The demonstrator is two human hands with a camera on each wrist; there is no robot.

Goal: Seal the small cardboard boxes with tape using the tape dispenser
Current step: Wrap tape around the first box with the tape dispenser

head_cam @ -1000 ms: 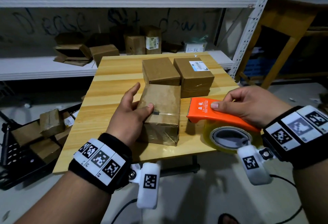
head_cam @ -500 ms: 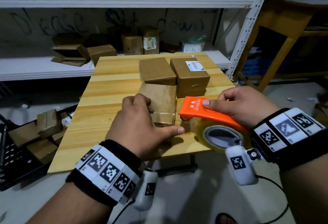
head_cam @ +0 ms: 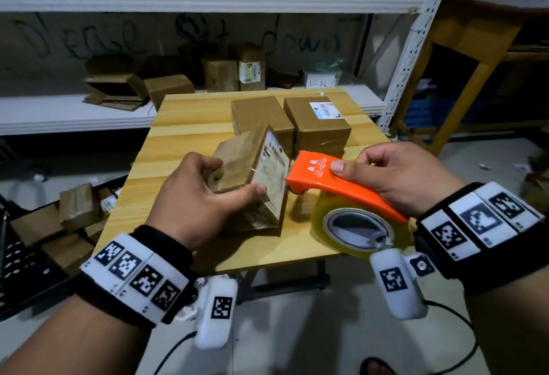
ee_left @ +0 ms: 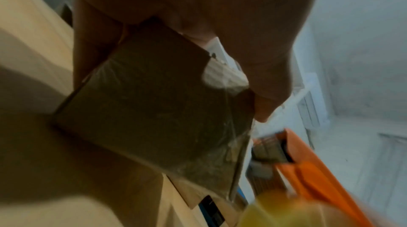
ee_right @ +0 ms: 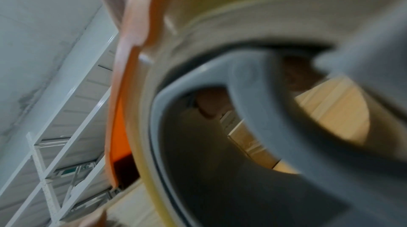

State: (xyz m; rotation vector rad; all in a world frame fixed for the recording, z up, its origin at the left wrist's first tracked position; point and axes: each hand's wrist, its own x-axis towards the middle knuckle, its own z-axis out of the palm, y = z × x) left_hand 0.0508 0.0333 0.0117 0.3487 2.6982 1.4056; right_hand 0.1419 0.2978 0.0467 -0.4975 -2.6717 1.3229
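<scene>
My left hand point(head_cam: 208, 190) grips a small cardboard box point(head_cam: 240, 158), tilted up on one edge above the wooden table point(head_cam: 184, 125), its labelled face turned right. In the left wrist view the box point(ee_left: 158, 109) fills the middle, thumb and fingers curled round it. My right hand point(head_cam: 395, 172) holds the orange tape dispenser point(head_cam: 332, 181) with its yellowish tape roll point(head_cam: 356, 226); the dispenser's nose sits just right of the box's labelled face. The right wrist view shows only the blurred dispenser point(ee_right: 118, 126) and roll core. Two more boxes, one plain point(head_cam: 261, 113) and one labelled point(head_cam: 315, 119), stand behind.
A white metal shelf point(head_cam: 74, 113) behind the table carries several cardboard boxes. A black crate point(head_cam: 35, 256) with more boxes sits on the floor at left. A wooden frame point(head_cam: 463, 57) stands at right. Cables trail on the floor below.
My left hand has closed round the near box and tipped it up from lying flat, so its labelled face now points at the dispenser. The dispenser has stayed close beside it.
</scene>
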